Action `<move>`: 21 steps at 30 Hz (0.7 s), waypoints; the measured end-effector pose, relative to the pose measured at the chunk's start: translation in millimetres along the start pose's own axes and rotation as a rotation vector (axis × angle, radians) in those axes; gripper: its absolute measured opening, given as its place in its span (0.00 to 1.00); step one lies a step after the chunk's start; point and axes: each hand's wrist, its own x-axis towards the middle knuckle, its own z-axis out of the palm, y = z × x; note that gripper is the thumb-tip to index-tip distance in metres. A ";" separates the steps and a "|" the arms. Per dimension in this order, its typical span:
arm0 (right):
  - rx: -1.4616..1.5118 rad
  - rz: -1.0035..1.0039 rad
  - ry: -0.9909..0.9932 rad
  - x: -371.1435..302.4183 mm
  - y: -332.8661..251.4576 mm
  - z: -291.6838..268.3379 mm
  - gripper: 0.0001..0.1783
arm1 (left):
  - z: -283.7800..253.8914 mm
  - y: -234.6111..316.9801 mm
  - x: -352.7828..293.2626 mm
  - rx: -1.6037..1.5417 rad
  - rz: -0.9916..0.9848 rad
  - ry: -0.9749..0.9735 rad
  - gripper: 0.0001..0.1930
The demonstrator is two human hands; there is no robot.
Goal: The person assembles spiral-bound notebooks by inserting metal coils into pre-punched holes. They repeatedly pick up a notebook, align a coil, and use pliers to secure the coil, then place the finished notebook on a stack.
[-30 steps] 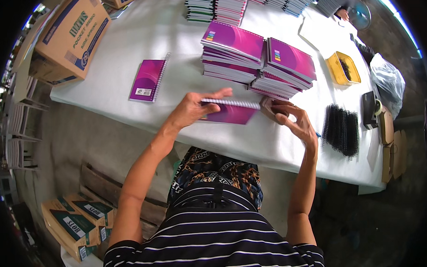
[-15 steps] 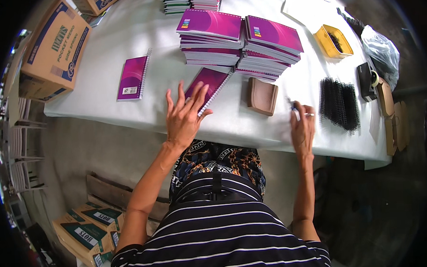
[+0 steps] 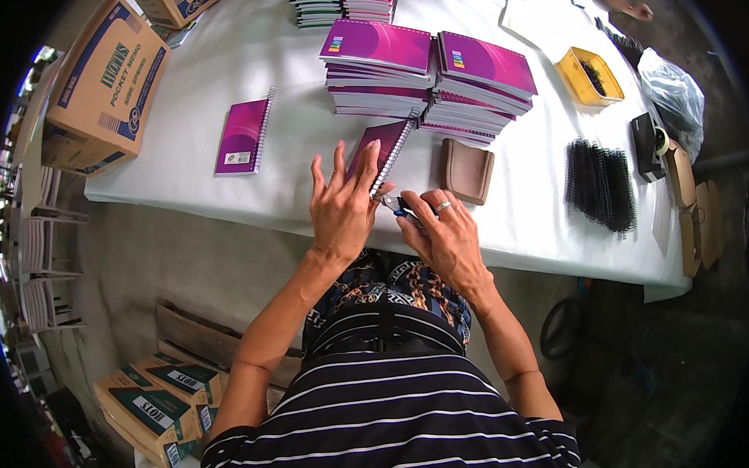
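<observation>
A purple spiral notebook lies tilted near the table's front edge, its wire coil along the right side. My left hand rests on its cover with the fingers spread, holding it flat and hiding part of it. In my right hand is a small pair of pliers with blue on the handles, closed in the fingers. The plier jaws are at the lower end of the coil, close to my left thumb; whether they grip the wire cannot be made out. Another purple notebook lies flat to the left.
Purple notebook stacks stand beyond my hands. A brown open holder sits to the right, then black spiral coils, a yellow tub and a tape dispenser. A carton is at left; a person's hand shows far right.
My right hand has come left with the pliers, from right of the brown holder to the notebook's coil. The left hand stays spread on the notebook.
</observation>
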 end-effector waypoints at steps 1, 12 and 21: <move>0.122 0.080 -0.067 0.7 -0.9 -2.0 0.13 | 0.0 0.0 0.7 -0.011 0.006 0.010 0.34; 0.145 0.494 -0.283 1.4 76.6 -100.3 0.14 | -38.8 -25.4 1.2 -0.274 -0.112 -0.007 0.28; -0.118 0.220 0.216 32.1 61.9 -66.2 0.21 | -121.2 -124.1 34.5 -0.837 -0.249 0.124 0.28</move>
